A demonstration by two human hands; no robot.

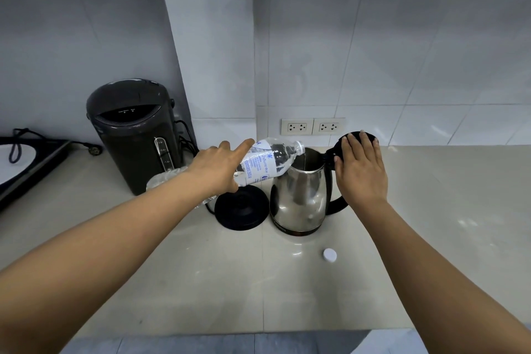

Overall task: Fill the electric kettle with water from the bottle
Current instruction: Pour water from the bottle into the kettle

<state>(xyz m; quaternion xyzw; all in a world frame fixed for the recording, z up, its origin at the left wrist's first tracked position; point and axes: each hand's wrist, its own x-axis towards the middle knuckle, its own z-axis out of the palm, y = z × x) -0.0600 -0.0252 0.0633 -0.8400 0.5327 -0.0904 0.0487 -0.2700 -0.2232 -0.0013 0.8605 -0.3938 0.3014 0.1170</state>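
We see the left hand (217,168) wrapped around the body of a clear plastic bottle (265,159), its fingers closed on it and the forefinger stretched along the upper side. The bottle is tipped nearly flat, its open neck at the rim of the electric kettle (300,195), just over the mouth. We cannot tell whether water is running.

The kettle, of shiny steel with a black handle, stands upright on the pale desk (287,282), off its round black base (241,210), which lies just beside it on the left, touching or nearly so. The kettle's black lid (352,139) is swung back on its hinge. Our right hand (360,169) lies flat and open against that lid, fingers spread over it and palm above the handle; it grips nothing that we can make out.

A small white bottle cap (329,254) rests on the desk in front of the kettle, a little to the right and apart from it. Behind the left forearm lies a crumpled clear plastic thing (165,178), partly hidden. Farther left stands a dark water boiler (133,135) with a level gauge on its front, and at the far left edge an induction cooker (26,164) with a cord lying on it. Two wall sockets (313,126) sit on the tiled wall behind the kettle.
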